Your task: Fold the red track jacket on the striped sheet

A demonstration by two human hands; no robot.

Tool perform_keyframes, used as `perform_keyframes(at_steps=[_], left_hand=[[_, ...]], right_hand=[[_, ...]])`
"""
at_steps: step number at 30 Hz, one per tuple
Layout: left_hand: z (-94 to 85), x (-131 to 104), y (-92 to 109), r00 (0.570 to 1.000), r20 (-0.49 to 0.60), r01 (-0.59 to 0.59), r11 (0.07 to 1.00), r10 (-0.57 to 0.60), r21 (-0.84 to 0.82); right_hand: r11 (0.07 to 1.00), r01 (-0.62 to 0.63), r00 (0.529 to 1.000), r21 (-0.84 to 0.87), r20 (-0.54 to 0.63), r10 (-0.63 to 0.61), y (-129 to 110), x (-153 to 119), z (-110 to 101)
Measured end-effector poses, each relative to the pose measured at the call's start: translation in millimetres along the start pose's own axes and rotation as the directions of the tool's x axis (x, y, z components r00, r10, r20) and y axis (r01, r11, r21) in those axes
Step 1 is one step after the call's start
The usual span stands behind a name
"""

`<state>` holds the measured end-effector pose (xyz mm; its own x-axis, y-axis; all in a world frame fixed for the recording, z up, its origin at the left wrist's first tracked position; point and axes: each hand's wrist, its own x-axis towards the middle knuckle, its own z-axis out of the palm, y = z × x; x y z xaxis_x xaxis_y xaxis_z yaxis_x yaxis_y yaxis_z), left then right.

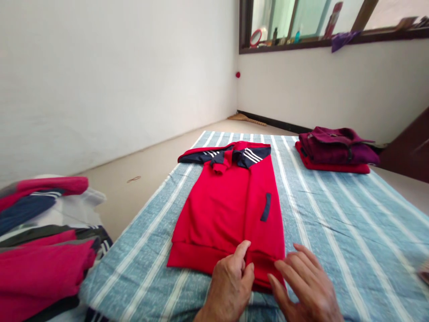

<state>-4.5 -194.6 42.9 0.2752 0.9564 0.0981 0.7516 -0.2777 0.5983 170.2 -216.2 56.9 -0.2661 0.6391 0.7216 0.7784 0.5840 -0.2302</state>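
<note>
A red jacket [219, 210] with navy shoulder panels and white stripes lies on the bed, its collar pointing away from me. The near side is folded inward, with one sleeve laid lengthwise along the right and a dark strip [266, 207] on it. At the hem, my left hand [231, 279] rests on the fabric, index finger stretched out and thumb apart; its other fingers are partly hidden. Just right of it, my right hand [303, 281] is spread at the jacket's lower right corner, thumb and fingers apart, with nothing visible gripped.
Blue striped sheet [134, 255] covers the bed. Folded purple and red clothes [335, 150] are stacked at the far right. A heap of clothes [43, 259] sits at the left. Beyond are a broom [248, 119], a white wall [117, 80] and a windowsill [301, 44] with small items.
</note>
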Motion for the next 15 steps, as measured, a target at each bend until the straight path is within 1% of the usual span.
perform_keyframes(at_steps=[2, 4, 7, 9, 10, 12, 14, 15], left_hand=[[0.5, 0.4, 1.0, 1.0, 0.012, 0.02, 1.0, -0.021, 0.006], [0.0, 0.6, 3.2, 0.998, 0.046, 0.049, 0.999, -0.049, 0.01], [-5.8, 0.7, 5.6, 0.991, 0.108, 0.085, 0.996, -0.081, -0.036], [-14.9, 3.1, 4.0, 0.992, 0.106, 0.086, 0.991, -0.075, -0.102], [-20.9, 5.9, 1.5, 0.995, 0.073, 0.081, 0.988, -0.072, -0.13], [-34.0, 15.7, -7.0, 0.996, -0.065, 0.056, 0.99, -0.065, -0.132], [-44.8, 29.8, -19.0, 0.967, -0.252, 0.036, 0.999, -0.04, -0.02], [-48.0, 37.2, -25.2, 0.952, -0.307, 0.022, 0.997, 0.002, 0.074]], right_hand=[[0.999, -0.033, 0.998, -0.007, 0.05, 0.033, 4.9, 11.6, 10.0], [0.998, -0.04, 0.991, -0.042, 0.123, 0.045, 10.4, 19.0, 27.0], [0.997, -0.014, 0.975, -0.078, 0.222, 0.031, 16.8, 18.7, 55.3], [0.996, -0.007, 0.97, -0.09, 0.241, 0.028, 18.4, 13.0, 69.0], [0.995, -0.014, 0.97, -0.096, 0.239, 0.037, 18.5, 9.8, 73.3], [0.994, -0.027, 0.973, -0.105, 0.227, 0.051, 17.9, 4.7, 77.6], [0.994, -0.024, 0.977, -0.105, 0.209, 0.045, 17.1, 2.8, 78.3], [0.994, -0.016, 0.979, -0.104, 0.199, 0.037, 16.8, 2.9, 78.2]])
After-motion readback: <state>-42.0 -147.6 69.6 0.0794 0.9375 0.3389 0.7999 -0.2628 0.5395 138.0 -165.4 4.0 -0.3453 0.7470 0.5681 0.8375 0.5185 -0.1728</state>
